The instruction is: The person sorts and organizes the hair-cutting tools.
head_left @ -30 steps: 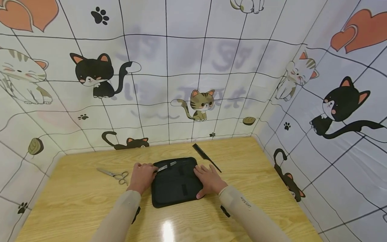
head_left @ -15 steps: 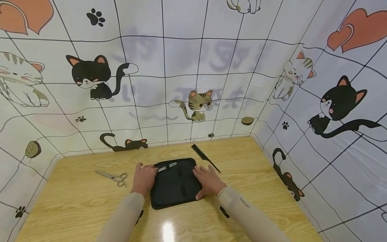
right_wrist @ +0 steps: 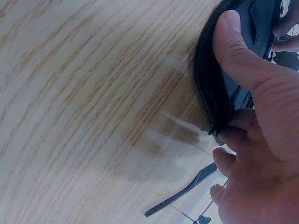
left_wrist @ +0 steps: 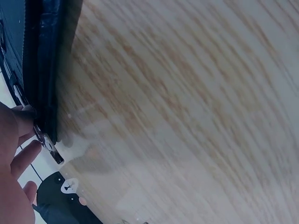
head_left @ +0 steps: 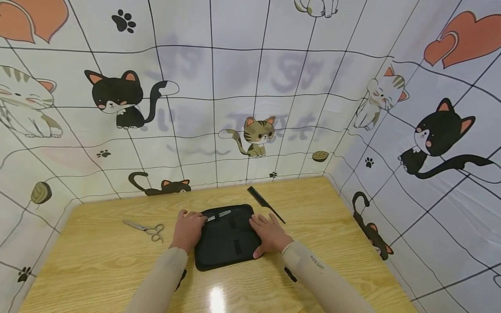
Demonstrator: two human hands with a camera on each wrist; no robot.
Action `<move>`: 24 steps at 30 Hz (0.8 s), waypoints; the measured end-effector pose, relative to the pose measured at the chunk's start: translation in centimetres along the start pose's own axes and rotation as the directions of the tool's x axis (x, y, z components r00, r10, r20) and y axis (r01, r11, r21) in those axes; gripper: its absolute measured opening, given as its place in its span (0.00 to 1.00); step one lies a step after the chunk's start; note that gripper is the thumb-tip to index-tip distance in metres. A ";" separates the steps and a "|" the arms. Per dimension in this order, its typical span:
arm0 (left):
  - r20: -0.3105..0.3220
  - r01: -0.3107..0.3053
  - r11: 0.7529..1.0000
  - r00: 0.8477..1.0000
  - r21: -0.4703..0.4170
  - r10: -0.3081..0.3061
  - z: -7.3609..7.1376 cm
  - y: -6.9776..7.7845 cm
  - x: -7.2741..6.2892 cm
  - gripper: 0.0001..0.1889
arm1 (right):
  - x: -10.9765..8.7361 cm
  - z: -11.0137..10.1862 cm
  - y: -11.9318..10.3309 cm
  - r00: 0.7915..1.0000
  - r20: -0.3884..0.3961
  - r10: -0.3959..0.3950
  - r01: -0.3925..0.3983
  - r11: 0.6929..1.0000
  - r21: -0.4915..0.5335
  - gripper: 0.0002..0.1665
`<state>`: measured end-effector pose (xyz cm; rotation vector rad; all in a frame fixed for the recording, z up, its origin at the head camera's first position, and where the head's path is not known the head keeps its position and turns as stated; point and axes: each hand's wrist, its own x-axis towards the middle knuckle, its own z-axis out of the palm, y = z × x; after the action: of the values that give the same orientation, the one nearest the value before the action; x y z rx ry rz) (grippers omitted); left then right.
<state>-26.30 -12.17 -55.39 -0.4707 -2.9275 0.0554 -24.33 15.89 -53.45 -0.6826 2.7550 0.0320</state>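
A flat black zip case point(head_left: 223, 243) lies opened out on the wooden table. At its upper left, my left hand point(head_left: 188, 230) pinches a slim silver metal tool point(head_left: 211, 218), whose exact kind I cannot tell. In the left wrist view, the shiny end of this tool point(left_wrist: 48, 143) pokes past the fingers beside the case's edge. A second small silver piece point(head_left: 225, 213) shows inside the case near its top. My right hand point(head_left: 271, 234) rests spread on the case's right side. Its thumb point(right_wrist: 233, 39) lies over the zipped rim in the right wrist view.
Left of the case lies a pair of silver haircutting scissors point(head_left: 145, 228). A black tail comb point(head_left: 264, 202) lies beyond the right hand, its thin handle pointing toward it. A white cat-printed sheet point(head_left: 219, 100) rises behind and beside the table point(head_left: 98, 269).
The left hand has shifted slightly right over the case's upper left corner, with the silver tool still between its fingers. The right hand stays on the case's right side.
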 end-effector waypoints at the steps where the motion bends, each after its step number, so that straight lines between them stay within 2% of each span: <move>1: 0.003 0.004 1.000 1.000 -0.003 -0.004 0.0 0.0 0.1 0.11 | 0.0 0.0 0.0 1.000 -0.001 0.000 0.000 1.000 0.003 0.69; 16: -0.054 0.000 1.000 0.999 -0.029 -0.001 0.5 0.5 0.6 0.10 | -0.2 -0.4 -0.1 1.000 0.004 0.000 0.000 1.000 -0.013 0.69; 24: -0.038 -0.005 0.999 0.999 -0.049 0.003 0.2 1.2 1.0 0.10 | -0.2 -0.4 -0.1 1.000 0.010 0.003 -0.003 1.000 0.003 0.69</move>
<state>-26.88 -10.73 -55.55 -0.4803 -2.8965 -0.0248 -24.26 15.88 -53.05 -0.6756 2.7457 0.0325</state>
